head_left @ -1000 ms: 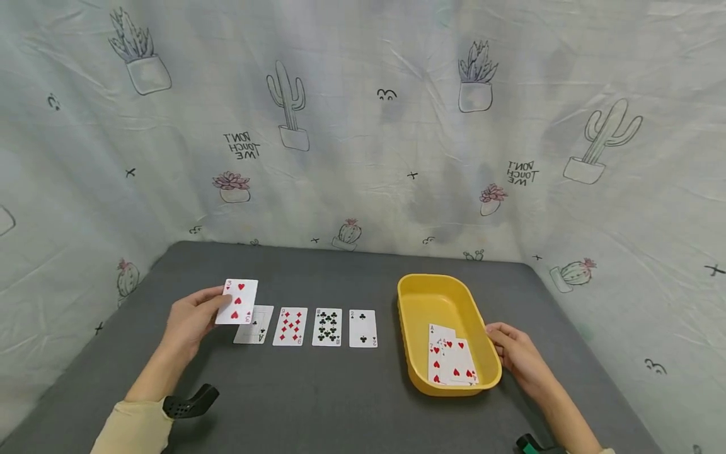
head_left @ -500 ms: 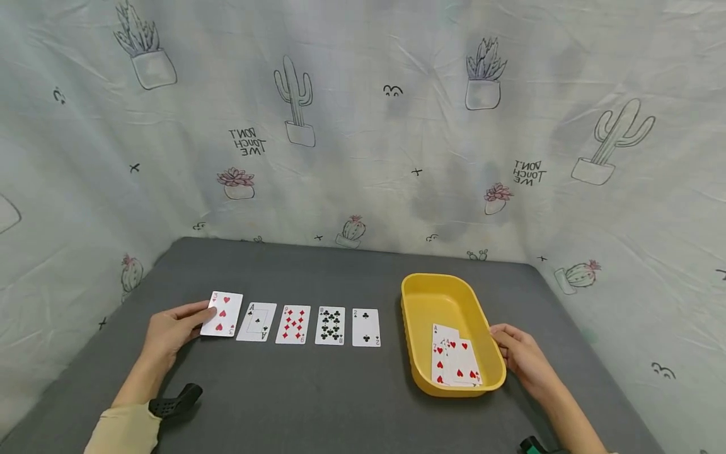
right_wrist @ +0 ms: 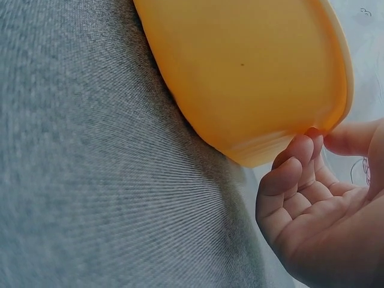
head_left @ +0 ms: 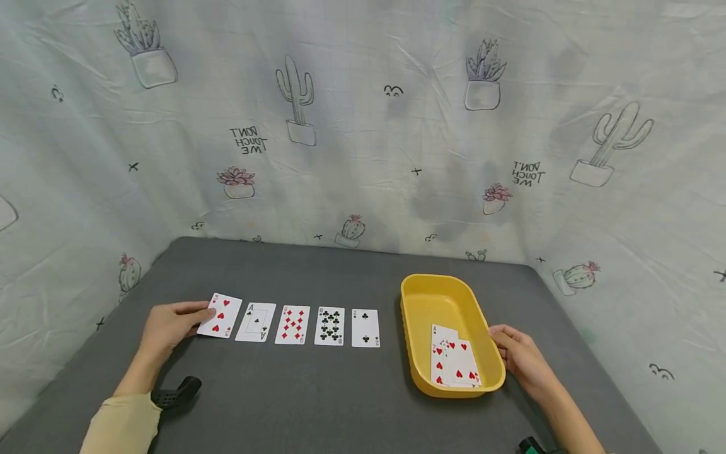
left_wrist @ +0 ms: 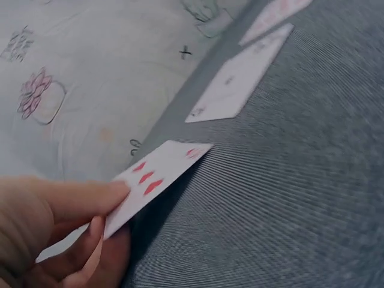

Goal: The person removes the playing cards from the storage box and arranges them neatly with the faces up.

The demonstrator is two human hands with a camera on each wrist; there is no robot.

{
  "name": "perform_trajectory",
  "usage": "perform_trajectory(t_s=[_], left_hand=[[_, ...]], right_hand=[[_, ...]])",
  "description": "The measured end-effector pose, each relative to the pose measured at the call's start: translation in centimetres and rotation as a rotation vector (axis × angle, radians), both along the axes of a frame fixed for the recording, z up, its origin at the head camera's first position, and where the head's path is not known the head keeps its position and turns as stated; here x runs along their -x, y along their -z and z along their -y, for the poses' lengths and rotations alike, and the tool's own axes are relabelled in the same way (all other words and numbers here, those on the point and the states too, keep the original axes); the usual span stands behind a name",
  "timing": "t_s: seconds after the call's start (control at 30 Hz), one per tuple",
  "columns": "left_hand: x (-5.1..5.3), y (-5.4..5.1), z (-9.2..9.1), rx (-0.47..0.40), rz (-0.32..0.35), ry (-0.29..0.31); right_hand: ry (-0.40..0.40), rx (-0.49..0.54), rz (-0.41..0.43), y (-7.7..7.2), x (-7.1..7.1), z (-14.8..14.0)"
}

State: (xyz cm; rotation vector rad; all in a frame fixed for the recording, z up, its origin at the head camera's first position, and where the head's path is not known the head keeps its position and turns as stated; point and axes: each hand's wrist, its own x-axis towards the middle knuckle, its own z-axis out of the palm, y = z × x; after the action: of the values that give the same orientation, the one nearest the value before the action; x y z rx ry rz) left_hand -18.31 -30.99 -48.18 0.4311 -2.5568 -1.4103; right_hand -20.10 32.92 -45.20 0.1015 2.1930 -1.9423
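Observation:
At the left end of a row of cards, my left hand [head_left: 167, 326] pinches the three of hearts [head_left: 223, 316] by its left edge. In the left wrist view, thumb and fingers grip that card [left_wrist: 157, 174], which slants with a shadow beneath its near side. Beside it lies the ace of clubs [head_left: 256, 322]. My right hand [head_left: 523, 359] holds the right rim of a yellow tray [head_left: 408, 340]; the right wrist view shows its thumb and fingertips pinching the tray's edge. Inside the tray, several overlapping cards [head_left: 454, 359] lie face up, a four of hearts on top.
Further right in the row lie the nine of diamonds [head_left: 292, 325], the eight of clubs [head_left: 329, 326] and the two of clubs [head_left: 365, 328]. A grey cloth covers the table [head_left: 317, 403]. Behind it hangs a pale curtain [head_left: 351, 126] printed with cacti.
The three of hearts has moved left and down from over the ace of clubs to beside it, in my left hand. My right hand stays on the tray's rim.

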Motion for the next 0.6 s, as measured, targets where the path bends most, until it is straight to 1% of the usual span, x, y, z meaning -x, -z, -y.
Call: perform_trajectory(t_s=[0.1, 0.17, 0.2, 0.43, 0.6], left_hand=[[-0.29, -0.2, -0.21, 0.142, -0.053, -0.043], [-0.32, -0.26, -0.4, 0.195, -0.066, -0.062], [-0.28, -0.29, -0.41, 0.203, -0.055, -0.066], [-0.05, -0.73, 0.01, 0.143, 0.036, -0.049], [0.04, -0.75, 0.4, 0.135, 0.067, -0.02]], right_hand=[[-0.008, 0.001, 0.003, -0.28, -0.12, 0.24], [-0.01, 0.001, 0.007, -0.48, -0.22, 0.23], [-0.015, 0.003, 0.006, -0.48, -0.22, 0.2], [-0.033, 0.005, -0.006, -0.45, -0.22, 0.09], [-0.027, 0.008, -0.008, -0.39, -0.25, 0.13]])
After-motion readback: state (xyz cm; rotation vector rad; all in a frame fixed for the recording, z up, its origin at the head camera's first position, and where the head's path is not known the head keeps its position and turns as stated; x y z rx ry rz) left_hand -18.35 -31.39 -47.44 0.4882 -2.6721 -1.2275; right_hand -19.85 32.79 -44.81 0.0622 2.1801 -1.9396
